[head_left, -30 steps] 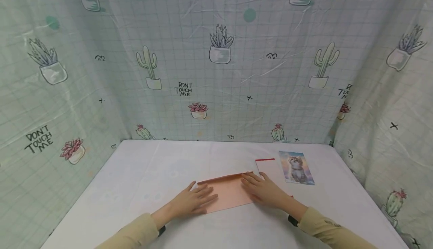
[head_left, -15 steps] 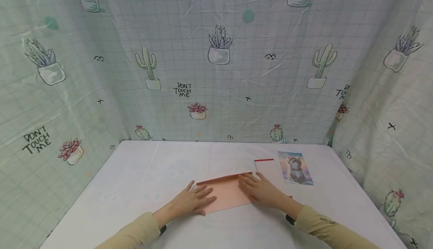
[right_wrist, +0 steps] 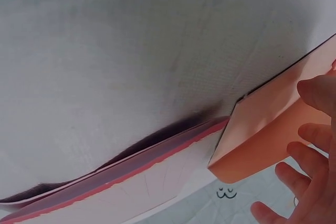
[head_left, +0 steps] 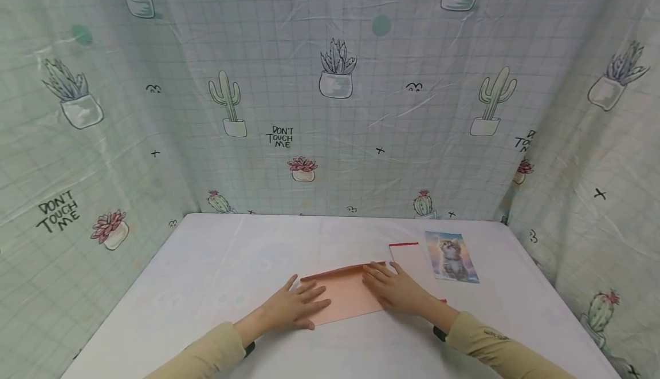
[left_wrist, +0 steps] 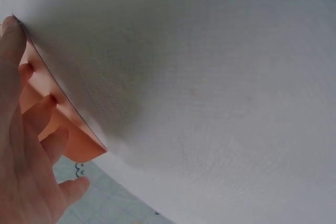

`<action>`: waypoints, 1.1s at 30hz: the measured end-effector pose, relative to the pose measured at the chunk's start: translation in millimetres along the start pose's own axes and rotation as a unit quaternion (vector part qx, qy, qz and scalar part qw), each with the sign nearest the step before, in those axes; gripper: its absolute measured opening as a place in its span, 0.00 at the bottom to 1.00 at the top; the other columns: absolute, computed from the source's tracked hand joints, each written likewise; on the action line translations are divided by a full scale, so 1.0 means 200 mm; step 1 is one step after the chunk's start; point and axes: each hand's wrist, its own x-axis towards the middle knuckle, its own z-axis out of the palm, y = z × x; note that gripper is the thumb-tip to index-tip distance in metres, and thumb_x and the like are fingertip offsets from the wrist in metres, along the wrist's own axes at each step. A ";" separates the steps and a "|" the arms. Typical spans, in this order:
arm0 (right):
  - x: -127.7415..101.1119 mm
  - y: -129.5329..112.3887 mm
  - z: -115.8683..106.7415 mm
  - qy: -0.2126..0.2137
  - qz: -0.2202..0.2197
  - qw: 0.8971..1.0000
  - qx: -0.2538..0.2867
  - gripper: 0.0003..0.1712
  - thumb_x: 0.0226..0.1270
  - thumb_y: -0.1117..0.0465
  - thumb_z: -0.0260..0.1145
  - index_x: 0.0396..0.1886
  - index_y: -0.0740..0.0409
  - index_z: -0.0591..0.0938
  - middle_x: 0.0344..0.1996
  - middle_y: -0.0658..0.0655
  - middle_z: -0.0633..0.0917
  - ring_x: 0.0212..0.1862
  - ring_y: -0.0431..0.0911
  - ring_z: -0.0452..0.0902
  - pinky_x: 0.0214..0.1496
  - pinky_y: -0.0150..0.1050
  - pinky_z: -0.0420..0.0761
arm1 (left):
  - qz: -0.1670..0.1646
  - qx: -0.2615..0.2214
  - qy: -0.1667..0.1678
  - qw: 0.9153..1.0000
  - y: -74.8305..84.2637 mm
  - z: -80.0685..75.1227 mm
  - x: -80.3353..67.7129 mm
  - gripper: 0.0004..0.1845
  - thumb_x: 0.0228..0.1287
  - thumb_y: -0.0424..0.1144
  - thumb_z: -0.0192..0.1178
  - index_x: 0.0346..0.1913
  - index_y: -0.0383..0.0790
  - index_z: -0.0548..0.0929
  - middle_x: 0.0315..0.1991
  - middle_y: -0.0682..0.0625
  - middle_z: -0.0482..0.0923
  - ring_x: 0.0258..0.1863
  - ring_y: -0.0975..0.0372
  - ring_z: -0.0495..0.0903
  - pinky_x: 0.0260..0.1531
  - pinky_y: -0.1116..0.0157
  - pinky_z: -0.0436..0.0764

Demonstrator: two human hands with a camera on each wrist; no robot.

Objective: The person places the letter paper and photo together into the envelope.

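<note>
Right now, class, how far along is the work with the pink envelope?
Done: the salmon-pink paper envelope lies flat on the white table. In hand: the left hand and right hand press flat on its two ends. Left: the kitten picture card and the red-edged clear sleeve lie untouched beside it, outside the envelope.

My head camera looks forward and down over the table (head_left: 216,264). Each wrist camera sits low and close by my fingers, all sharing the pink paper (head_left: 345,293).
</note>
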 end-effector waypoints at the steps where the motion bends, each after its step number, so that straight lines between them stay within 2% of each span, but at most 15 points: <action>1: 0.00 0.00 0.00 0.002 0.001 1.000 0.001 0.29 0.60 0.50 0.59 0.61 0.52 0.69 0.63 0.56 0.68 0.64 0.51 0.63 0.56 0.55 0.68 | 0.000 0.002 0.001 1.000 0.00 0.00 0.00 0.30 0.61 0.61 0.42 0.64 0.54 0.63 0.65 0.50 0.63 0.64 0.55 0.63 0.54 0.44 0.65; 11: 0.03 -0.01 0.00 0.007 0.019 1.000 0.024 0.29 0.58 0.51 0.60 0.60 0.55 0.70 0.62 0.58 0.68 0.63 0.54 0.64 0.55 0.56 0.68 | 0.003 0.023 0.019 1.000 0.01 -0.01 0.00 0.30 0.60 0.61 0.43 0.64 0.55 0.65 0.64 0.51 0.65 0.63 0.54 0.64 0.53 0.44 0.66; 16: 0.04 0.00 0.01 -0.021 0.042 0.998 0.036 0.31 0.59 0.51 0.59 0.62 0.54 0.68 0.64 0.57 0.66 0.65 0.53 0.61 0.57 0.57 0.66 | -0.003 0.030 0.026 0.999 0.01 0.00 0.00 0.30 0.59 0.62 0.43 0.63 0.57 0.66 0.64 0.50 0.65 0.63 0.55 0.65 0.54 0.44 0.66; 20: 0.05 0.01 0.01 -0.039 0.056 0.997 0.047 0.31 0.60 0.51 0.58 0.62 0.54 0.67 0.65 0.57 0.65 0.65 0.53 0.59 0.57 0.58 0.66 | -0.008 0.051 0.060 0.997 0.01 0.01 0.00 0.29 0.56 0.64 0.45 0.61 0.60 0.68 0.62 0.48 0.67 0.59 0.55 0.69 0.51 0.44 0.67; 25: 0.06 0.01 0.00 -0.034 0.058 0.996 0.062 0.30 0.59 0.52 0.59 0.61 0.56 0.68 0.64 0.58 0.65 0.65 0.55 0.60 0.57 0.60 0.65 | -0.017 0.066 0.110 0.992 0.00 0.04 0.00 0.30 0.52 0.67 0.46 0.58 0.63 0.71 0.60 0.45 0.69 0.58 0.51 0.70 0.49 0.42 0.68; 33: 0.09 0.02 0.00 -0.059 0.080 0.992 0.076 0.29 0.62 0.51 0.57 0.62 0.55 0.67 0.65 0.56 0.65 0.66 0.55 0.57 0.60 0.60 0.61 | -0.044 0.070 0.090 0.992 -0.01 0.06 -0.01 0.33 0.53 0.71 0.39 0.60 0.63 0.68 0.61 0.45 0.67 0.61 0.50 0.65 0.51 0.41 0.64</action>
